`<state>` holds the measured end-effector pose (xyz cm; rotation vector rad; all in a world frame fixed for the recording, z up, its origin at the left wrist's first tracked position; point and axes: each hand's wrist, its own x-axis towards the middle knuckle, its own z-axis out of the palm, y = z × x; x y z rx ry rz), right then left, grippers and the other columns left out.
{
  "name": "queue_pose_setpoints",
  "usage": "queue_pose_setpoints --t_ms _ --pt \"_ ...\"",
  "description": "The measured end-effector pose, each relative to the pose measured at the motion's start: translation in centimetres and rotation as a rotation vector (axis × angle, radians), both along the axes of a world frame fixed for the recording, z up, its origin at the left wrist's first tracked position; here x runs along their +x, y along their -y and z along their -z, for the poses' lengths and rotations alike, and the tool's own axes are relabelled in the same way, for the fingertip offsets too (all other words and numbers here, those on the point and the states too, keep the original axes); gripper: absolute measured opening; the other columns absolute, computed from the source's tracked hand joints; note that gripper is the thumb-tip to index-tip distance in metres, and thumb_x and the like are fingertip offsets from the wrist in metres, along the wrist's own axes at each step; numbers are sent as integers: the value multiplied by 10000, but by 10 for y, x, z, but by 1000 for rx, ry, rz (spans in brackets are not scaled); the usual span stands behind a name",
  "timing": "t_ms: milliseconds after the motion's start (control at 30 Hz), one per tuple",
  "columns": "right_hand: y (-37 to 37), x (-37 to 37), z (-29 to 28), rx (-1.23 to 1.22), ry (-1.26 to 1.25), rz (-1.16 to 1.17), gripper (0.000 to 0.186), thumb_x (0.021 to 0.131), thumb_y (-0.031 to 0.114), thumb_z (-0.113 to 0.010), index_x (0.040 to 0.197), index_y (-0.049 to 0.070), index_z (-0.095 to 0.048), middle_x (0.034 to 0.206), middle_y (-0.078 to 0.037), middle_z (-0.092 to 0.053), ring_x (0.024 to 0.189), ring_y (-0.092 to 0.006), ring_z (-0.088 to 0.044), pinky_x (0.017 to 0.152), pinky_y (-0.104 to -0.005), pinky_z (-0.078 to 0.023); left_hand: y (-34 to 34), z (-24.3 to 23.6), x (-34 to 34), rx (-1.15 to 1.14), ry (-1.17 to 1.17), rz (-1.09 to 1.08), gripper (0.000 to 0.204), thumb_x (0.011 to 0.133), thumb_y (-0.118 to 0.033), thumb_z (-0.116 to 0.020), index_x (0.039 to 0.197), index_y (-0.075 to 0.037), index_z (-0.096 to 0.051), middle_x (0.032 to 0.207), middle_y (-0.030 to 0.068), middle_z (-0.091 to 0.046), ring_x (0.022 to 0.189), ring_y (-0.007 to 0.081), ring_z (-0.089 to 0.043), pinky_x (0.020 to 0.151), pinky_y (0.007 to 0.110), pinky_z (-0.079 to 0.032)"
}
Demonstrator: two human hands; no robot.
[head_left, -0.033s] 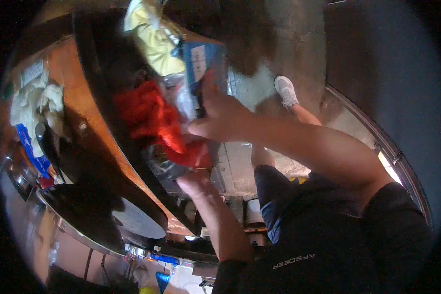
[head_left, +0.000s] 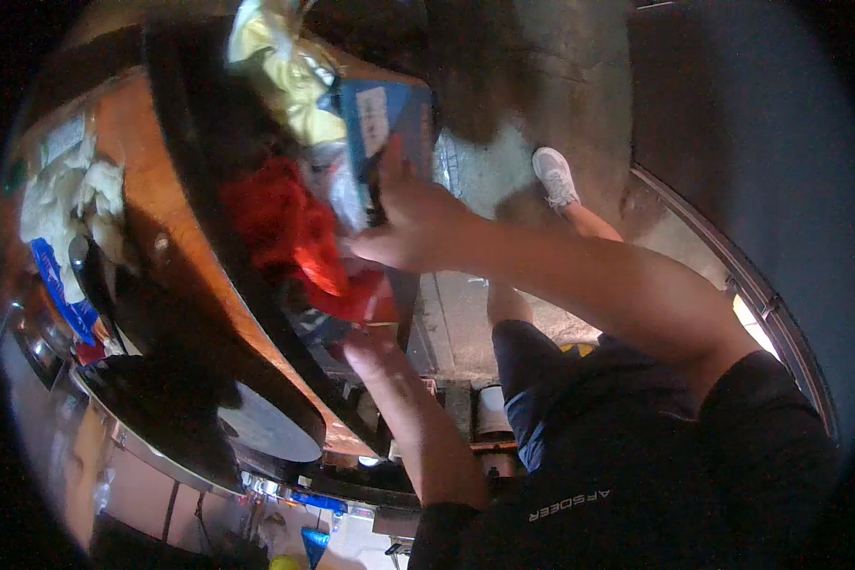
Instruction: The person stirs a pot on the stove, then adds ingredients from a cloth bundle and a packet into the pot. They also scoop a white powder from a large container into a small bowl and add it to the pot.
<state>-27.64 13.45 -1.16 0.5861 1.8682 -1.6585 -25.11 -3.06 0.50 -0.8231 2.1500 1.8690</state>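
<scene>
Shirt (head_left: 627,518): was black, its lower part lost in shadow.
Lettering (head_left: 570,506): ran as one short, pale, slanted line across the shirt.
Right sleeve (head_left: 765,408): was black and short, with a plain hem, and left the right forearm (head_left: 579,266) bare.
Left sleeve (head_left: 444,537): was black too, and left the left forearm (head_left: 418,408) bare.
Right hand (head_left: 413,214): was bare, slightly blurred.
Left hand (head_left: 369,350): was bare, partly hidden.
Shorts (head_left: 527,380): were dark navy, with paler blue toward the lower part.
Knee (head_left: 508,304): showed bare beyond the shorts.
Shoe (head_left: 553,176): was a whitish, low-cut sneaker with a rounded toe.
Lower leg (head_left: 594,224): was bare above the shoe.
</scene>
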Motion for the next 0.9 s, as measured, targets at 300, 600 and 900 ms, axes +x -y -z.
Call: queue_pose_setpoints --t_ms 300,600,900 --pt "32 -96 1 130 33 -135 1018 884 308 -565 1451 -200 111 1267 -471 -471 1147 -470 -581 1011 -434 -458 -6 22 -60 -104 -77 183 618 939 -487 -547 1341 -19 -512 1337 110 -554 1168 243 -542 950 387 -461" --pt "27 -44 27 -246 -63 149 626 841 438 -676 1300 28 -563 1217 -157 -636 1082 -253 -609 927 -381 -484 24 24 -15 -92 12 189 698 951 -587 -501 1375 -32 -516 1361 95 -552 1202 234 -526 980 391 -434" --pt "121 247 -35 206 -169 -780 299 927 196 -616 1176 30 -620 1086 -199 -674 1045 -342 -639 868 -432 -512 88 22 261 951 576 -234 518 982 -571 -500 1258 -139 -578 1191 31 -632 1118 184 -569 931 339 -455"
